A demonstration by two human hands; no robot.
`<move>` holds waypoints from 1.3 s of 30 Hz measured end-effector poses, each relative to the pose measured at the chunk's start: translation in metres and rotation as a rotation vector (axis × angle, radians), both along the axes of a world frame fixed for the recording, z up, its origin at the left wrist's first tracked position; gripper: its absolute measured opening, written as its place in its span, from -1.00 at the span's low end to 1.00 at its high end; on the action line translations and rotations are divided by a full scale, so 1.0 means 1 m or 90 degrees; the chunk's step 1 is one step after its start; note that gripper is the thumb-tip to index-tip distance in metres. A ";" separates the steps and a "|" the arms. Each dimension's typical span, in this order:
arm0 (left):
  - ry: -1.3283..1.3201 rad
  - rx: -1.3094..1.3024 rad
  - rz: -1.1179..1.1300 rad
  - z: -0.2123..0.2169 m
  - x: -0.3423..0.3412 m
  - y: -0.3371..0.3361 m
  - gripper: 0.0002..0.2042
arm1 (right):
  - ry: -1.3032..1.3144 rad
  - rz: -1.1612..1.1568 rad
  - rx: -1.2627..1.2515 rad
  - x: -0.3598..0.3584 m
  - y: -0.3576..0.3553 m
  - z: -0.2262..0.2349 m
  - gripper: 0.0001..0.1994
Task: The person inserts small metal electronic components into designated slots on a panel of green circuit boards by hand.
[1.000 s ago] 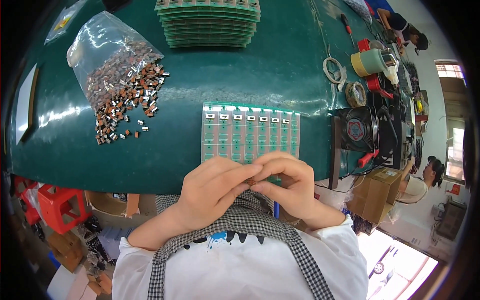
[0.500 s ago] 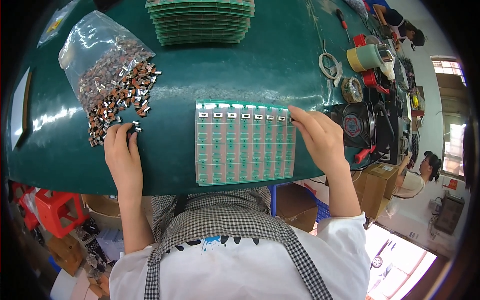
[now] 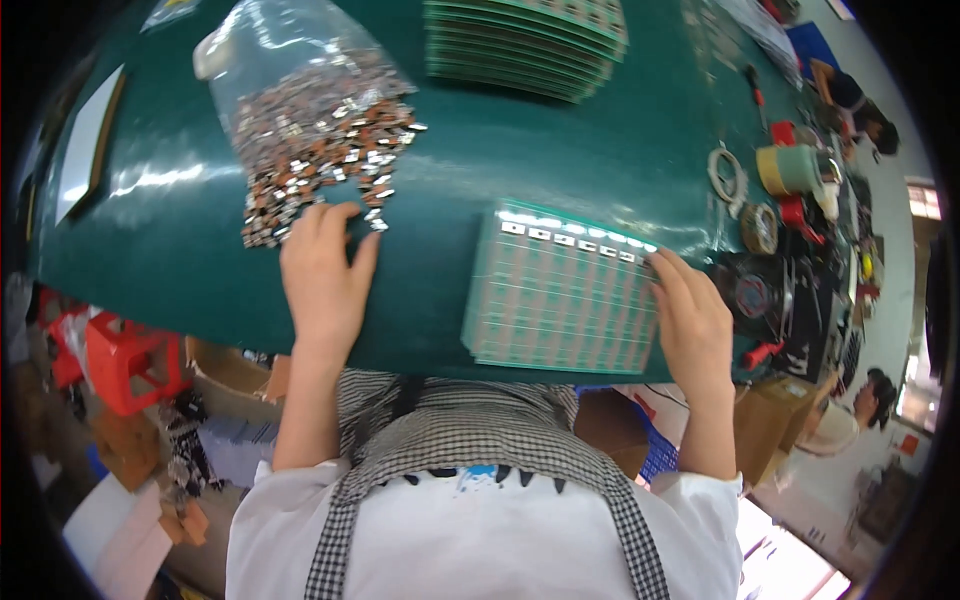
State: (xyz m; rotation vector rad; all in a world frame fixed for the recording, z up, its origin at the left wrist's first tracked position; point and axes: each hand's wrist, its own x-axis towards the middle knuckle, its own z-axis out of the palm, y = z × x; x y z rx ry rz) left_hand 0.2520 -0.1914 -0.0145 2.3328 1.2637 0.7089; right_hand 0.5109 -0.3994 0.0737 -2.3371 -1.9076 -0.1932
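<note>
From the head camera, I saw my left hand (image 3: 322, 275) lying flat on the green table (image 3: 180, 250), its fingers spread loose and gripping nothing. The fingertips reached the near edge of a heap of small metal parts (image 3: 320, 140) that spilled out of a clear plastic bag (image 3: 262, 50). My right hand (image 3: 692, 322) rested on the right edge of a green circuit board (image 3: 560, 295), which lay flat near the table's front edge, well apart from the heap. Its fingers curled over that edge and pressed on the board; whether they pinched it I could not tell. A row of small white parts (image 3: 570, 240) ran along the board's far edge. Beyond, a stack of similar green boards (image 3: 520, 45) sat at the far side of the table. To the right stood a small fan (image 3: 752, 295), rolls of tape (image 3: 790, 168) and a coil of wire (image 3: 726, 172). A red stool (image 3: 125, 360) stood on the floor at my left.
</note>
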 end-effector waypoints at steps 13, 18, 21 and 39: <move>0.047 0.115 -0.149 0.000 -0.006 0.008 -0.74 | 0.194 0.077 0.087 -0.054 0.027 0.024 -0.66; 0.024 0.060 -0.202 -0.002 -0.002 0.004 -0.78 | 0.245 0.102 0.106 -0.067 0.034 0.023 -0.68; -0.001 0.052 -0.183 0.002 0.000 0.004 -0.81 | 0.282 0.128 0.124 -0.078 0.037 0.022 -0.67; -0.343 -0.522 -0.551 0.045 -0.004 -0.025 -0.80 | 0.466 0.334 0.143 -0.099 0.058 0.005 -0.72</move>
